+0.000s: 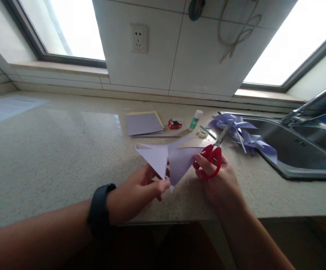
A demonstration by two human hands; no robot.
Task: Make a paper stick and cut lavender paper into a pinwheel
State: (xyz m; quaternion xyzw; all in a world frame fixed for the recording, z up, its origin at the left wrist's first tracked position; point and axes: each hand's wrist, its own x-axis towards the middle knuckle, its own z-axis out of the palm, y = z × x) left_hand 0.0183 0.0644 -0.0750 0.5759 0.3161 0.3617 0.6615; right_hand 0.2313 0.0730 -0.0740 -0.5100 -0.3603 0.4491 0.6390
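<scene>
Head view: cutting a slit into lilac paper over the counter.

Your left hand (140, 189) pinches the lilac paper (168, 159) by its near corner; your right hand (217, 176) grips the red scissors (212, 159), blades pointing away. Hold the sheet taut and turn the blades toward the cut line before closing.

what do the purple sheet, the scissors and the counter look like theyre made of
Purple sheet: thin matte paper, creased and slit. Scissors in the right hand: glossy red handles, likely plastic; grey blades, likely metal. Counter: speckled, glossy, possibly stone.
</scene>
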